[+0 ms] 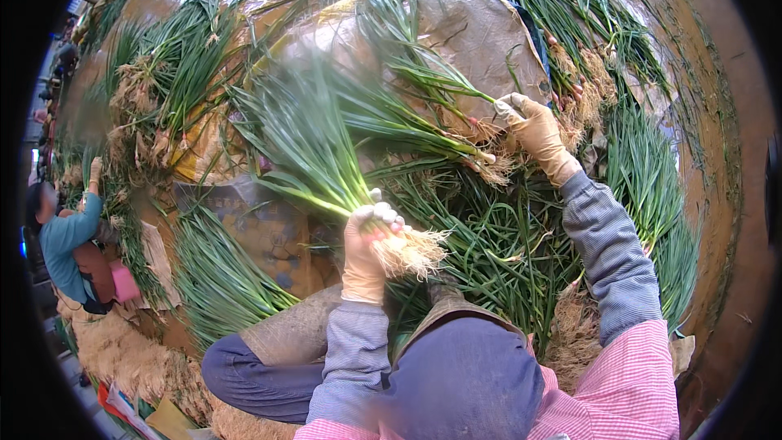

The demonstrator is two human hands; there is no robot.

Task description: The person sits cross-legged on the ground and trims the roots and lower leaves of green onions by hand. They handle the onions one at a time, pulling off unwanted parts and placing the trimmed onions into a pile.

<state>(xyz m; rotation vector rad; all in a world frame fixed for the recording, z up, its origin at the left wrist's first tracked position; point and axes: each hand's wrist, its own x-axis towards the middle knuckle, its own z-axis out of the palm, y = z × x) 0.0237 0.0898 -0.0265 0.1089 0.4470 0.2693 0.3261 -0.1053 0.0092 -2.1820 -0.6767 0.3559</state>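
Observation:
My left hand [363, 244], in a pale glove with white-coated fingertips, grips a bunch of green garlic [342, 177] low on its stems. Pale roots [410, 252] hang out past the fingers, and the long leaves fan up and to the left, partly blurred. Farther forward on the right, my right hand [534, 128], gloved alike, pinches a single green garlic stalk [467, 87] between thumb and fingers. Below that stalk, a loose group of green garlic [421, 134] lies with its roots toward my right hand.
Loose green leaves [507, 244] cover the ground before my legs. Bundles stand or lie at left [226, 275], right [647, 177] and far left [177, 67]. Woven plastic sacking [476, 18] spreads ahead. A seated person [73, 244] works at far left beside trimmed roots [122, 348].

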